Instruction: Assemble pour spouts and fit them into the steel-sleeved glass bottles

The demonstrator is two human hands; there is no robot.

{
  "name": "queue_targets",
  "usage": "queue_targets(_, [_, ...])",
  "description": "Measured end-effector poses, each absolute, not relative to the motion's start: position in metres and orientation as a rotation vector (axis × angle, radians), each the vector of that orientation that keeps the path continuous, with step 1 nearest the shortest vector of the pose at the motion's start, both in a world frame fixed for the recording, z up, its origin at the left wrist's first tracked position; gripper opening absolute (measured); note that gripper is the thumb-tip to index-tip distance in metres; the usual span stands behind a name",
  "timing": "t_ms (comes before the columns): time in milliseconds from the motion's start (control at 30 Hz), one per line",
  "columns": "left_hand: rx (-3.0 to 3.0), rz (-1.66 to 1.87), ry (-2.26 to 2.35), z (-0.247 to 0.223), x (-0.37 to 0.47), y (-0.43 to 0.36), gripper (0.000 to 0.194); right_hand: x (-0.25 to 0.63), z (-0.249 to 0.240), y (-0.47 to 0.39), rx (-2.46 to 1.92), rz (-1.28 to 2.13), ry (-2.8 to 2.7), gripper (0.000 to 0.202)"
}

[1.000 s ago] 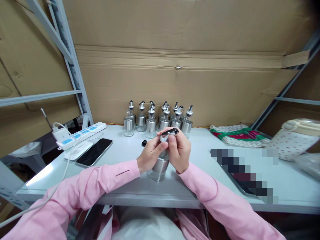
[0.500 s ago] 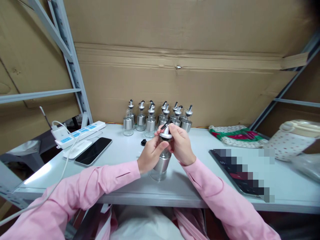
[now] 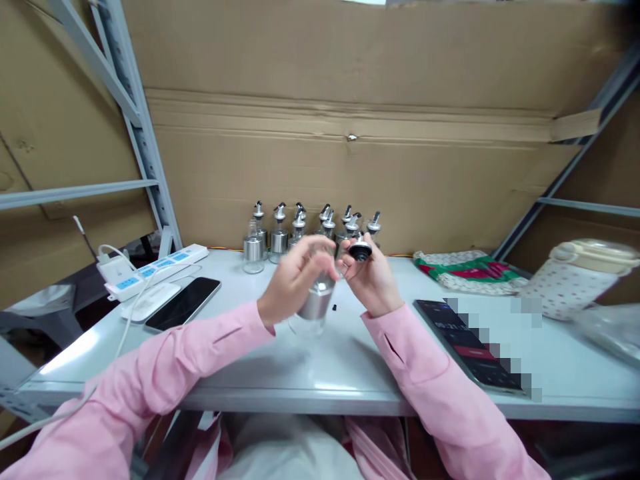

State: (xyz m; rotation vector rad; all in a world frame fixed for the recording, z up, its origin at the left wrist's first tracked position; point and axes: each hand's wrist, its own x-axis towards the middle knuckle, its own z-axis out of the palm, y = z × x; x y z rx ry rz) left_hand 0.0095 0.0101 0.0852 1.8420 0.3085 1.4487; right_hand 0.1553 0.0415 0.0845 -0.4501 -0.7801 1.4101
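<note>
R hand (image 3: 373, 280) pinches pourer top (image 3: 360, 251); L hand (image 3: 293, 273) wraps neck of glass btl (image 3: 317, 301).
Pourer: black plug w/ silvery collar; btl metal-banded.

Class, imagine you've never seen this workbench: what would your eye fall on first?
Probably the centre: the right hand holds a black-stoppered pourer, while the blurred left hand curls about the top of a metal-banded bottle. Behind them, similar bottles, most topped with silver spouts, stand clustered before a cardboard wall at the table's back.
</note>
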Motion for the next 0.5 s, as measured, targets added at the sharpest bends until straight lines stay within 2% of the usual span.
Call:
queue_targets(167, [1.907,1.781,0.548,0.115,-0.015,0.058,0.035,0.163,0.073,0.062,-0.580,1.323,-0.581,0.021])
queue_targets(267, [1.868,1.843,0.733,0.102,-0.027,0.100,0.032,0.165,0.070,0.065,-0.633,1.291,-0.546,0.014])
queue_targets(500, [1.921,1.676,1.125,0.054,-0.046,0.152,0.026,0.164,0.072,0.063,-0.637,1.252,-0.647,0.010])
